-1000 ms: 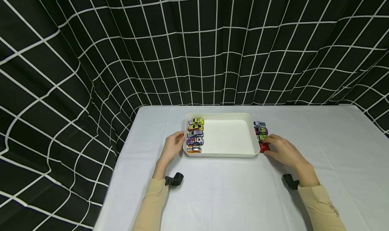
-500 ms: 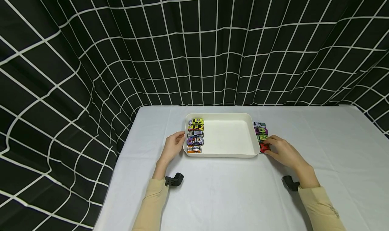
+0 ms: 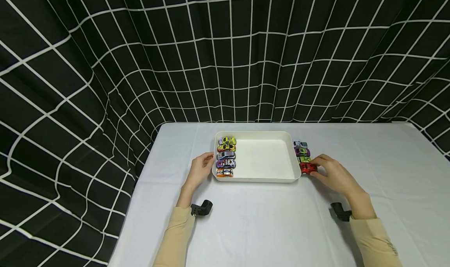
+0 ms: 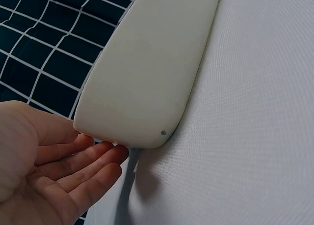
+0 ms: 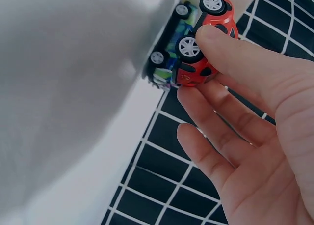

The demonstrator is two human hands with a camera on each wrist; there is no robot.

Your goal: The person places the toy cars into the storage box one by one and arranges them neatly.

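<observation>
My right hand [image 3: 335,176] pinches a red toy car [image 3: 308,168] beside the right wall of a cream tray [image 3: 261,179]. In the right wrist view, the thumb lies on the red car's side and its wheels show, raised off the cloth next to a green-and-blue car [image 5: 169,70]. My left hand [image 3: 201,168] touches the tray's left wall; in the left wrist view its fingers [image 4: 98,183] extend fairly straight against the tray's end. Along the left inside of the tray stand several toy cars, among them an orange-and-white one [image 3: 224,173] nearest me.
Right of the tray, behind the red car, sit a green car [image 3: 304,159], a purple-and-green car [image 3: 302,152] and a grey-white car [image 3: 300,144]. A white cloth [image 3: 246,228] covers the table. Black curtains [image 3: 242,64] with a white grid hang behind and at the sides.
My right hand has moved slightly to the right and lifted the red car, which now shows more fully. The left hand and the tray stay where they were.
</observation>
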